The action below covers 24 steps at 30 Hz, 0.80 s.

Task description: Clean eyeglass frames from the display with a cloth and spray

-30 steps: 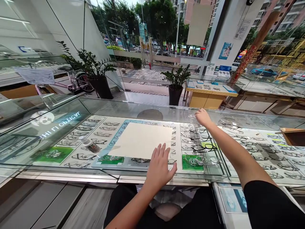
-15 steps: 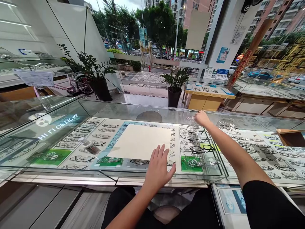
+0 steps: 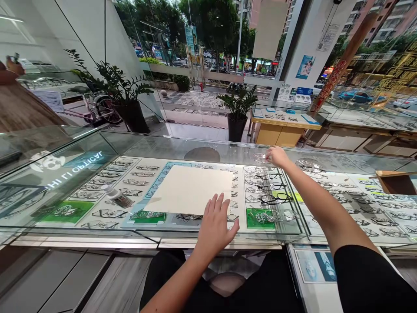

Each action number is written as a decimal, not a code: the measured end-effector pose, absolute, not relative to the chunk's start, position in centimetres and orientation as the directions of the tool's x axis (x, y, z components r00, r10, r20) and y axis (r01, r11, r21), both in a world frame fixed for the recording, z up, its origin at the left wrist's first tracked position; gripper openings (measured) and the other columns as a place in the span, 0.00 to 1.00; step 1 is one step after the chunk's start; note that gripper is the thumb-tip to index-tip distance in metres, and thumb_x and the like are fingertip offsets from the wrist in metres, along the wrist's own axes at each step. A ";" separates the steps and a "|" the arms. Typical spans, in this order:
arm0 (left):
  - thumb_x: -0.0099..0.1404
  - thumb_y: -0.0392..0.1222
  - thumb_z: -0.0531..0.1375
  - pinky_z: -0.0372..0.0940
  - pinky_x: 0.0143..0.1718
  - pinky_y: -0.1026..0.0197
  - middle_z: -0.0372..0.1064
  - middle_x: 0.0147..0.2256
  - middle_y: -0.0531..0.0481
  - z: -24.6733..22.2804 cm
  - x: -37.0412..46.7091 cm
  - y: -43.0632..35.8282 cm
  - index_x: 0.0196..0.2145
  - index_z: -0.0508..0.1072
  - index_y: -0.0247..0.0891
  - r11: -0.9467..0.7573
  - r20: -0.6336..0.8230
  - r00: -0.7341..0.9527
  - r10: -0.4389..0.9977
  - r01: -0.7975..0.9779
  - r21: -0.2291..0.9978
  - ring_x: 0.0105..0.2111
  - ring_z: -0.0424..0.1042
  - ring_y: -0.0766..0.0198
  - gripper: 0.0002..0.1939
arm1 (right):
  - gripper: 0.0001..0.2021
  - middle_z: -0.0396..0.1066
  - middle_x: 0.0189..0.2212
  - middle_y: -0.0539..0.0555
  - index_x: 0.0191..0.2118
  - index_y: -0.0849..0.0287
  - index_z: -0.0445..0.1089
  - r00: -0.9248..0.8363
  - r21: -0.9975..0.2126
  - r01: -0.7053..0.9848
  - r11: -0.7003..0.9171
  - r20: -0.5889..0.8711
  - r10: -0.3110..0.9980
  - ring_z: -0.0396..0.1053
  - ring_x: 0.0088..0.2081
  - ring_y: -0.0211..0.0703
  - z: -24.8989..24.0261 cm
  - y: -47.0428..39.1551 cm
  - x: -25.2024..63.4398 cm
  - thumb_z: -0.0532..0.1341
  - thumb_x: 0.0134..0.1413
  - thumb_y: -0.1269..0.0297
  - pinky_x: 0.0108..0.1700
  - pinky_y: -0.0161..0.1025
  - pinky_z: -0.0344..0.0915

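My left hand [image 3: 215, 224] lies on the glass counter top [image 3: 228, 150] with fingers spread, its fingertips by the lower right edge of a cream cloth [image 3: 190, 190]. Farther off on the right, my right hand [image 3: 276, 155] is closed on a pair of clear-framed eyeglasses [image 3: 260, 157] at the far side of the counter. Nearer me is a row of eyeglasses on the glass, among them a black-framed pair [image 3: 276, 198] and a clear pair [image 3: 288, 215]. A small white-capped bottle [image 3: 116, 196] lies on its side left of the cloth.
Under the glass are many eyeglasses and green cards [image 3: 69, 211]. On the right is a brown open box [image 3: 395, 181]. Potted plants [image 3: 237, 128] and a wooden display table [image 3: 276, 132] stand beyond the counter. A person in a brown garment [image 3: 26, 104] is at the far left.
A person has come into view at the far left. The view has tilted slightly downward. Both my hands stay in nearly the same places on the counter.
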<state>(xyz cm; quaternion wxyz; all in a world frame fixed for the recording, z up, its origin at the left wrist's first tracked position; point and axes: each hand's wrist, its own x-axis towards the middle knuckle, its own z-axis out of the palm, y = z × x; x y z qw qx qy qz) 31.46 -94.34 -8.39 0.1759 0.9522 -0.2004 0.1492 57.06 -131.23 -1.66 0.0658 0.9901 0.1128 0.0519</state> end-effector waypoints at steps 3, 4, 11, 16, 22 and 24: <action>0.73 0.55 0.56 0.55 0.74 0.34 0.61 0.72 0.35 -8.3 31.5 -94.4 0.66 0.70 0.35 -0.856 0.346 0.877 -0.333 -0.435 0.280 0.75 0.55 0.37 0.31 | 0.08 0.74 0.62 0.56 0.44 0.50 0.85 0.970 0.123 0.216 -0.969 0.082 0.227 0.66 0.59 0.53 -1.8 -131.2 56.9 0.67 0.65 0.61 0.66 0.49 0.56; 0.73 0.55 0.56 0.55 0.74 0.34 0.61 0.72 0.35 -8.3 31.5 -94.4 0.66 0.70 0.35 -0.856 0.346 0.877 -0.333 -0.435 0.280 0.75 0.55 0.37 0.31 | 0.08 0.74 0.61 0.56 0.44 0.51 0.85 0.971 0.119 0.213 -0.970 0.082 0.223 0.66 0.59 0.54 -1.8 -131.2 56.9 0.67 0.65 0.61 0.67 0.49 0.55; 0.74 0.56 0.56 0.55 0.74 0.34 0.62 0.72 0.35 -8.2 31.5 -94.3 0.66 0.70 0.35 -0.855 0.340 0.877 -0.339 -0.438 0.277 0.75 0.56 0.37 0.31 | 0.08 0.76 0.59 0.58 0.44 0.52 0.85 0.979 0.108 0.165 -0.980 0.099 0.176 0.67 0.58 0.57 -2.0 -130.5 57.1 0.67 0.64 0.63 0.66 0.52 0.57; 0.73 0.55 0.56 0.56 0.74 0.34 0.62 0.71 0.35 -8.3 31.6 -94.3 0.66 0.70 0.36 -0.852 0.346 0.875 -0.340 -0.442 0.281 0.74 0.56 0.37 0.30 | 0.10 0.75 0.59 0.60 0.47 0.54 0.84 0.974 0.108 0.165 -0.980 0.139 0.179 0.67 0.59 0.59 -0.4 -130.1 55.6 0.66 0.66 0.60 0.67 0.54 0.57; 0.74 0.55 0.56 0.54 0.75 0.34 0.62 0.71 0.35 -8.1 31.6 -94.4 0.65 0.70 0.36 -0.858 0.324 0.878 -0.352 -0.441 0.263 0.74 0.56 0.37 0.29 | 0.14 0.75 0.59 0.56 0.47 0.52 0.82 0.918 0.024 0.298 -0.954 0.265 0.294 0.67 0.60 0.59 2.7 -131.2 47.7 0.60 0.72 0.55 0.65 0.56 0.59; 0.74 0.56 0.56 0.53 0.75 0.34 0.62 0.71 0.34 -8.0 31.6 -94.5 0.65 0.70 0.36 -0.859 0.311 0.882 -0.354 -0.438 0.265 0.75 0.55 0.37 0.30 | 0.16 0.77 0.58 0.55 0.49 0.52 0.82 0.906 0.014 0.336 -0.942 0.268 0.327 0.68 0.60 0.60 3.0 -131.5 44.5 0.57 0.74 0.54 0.65 0.57 0.59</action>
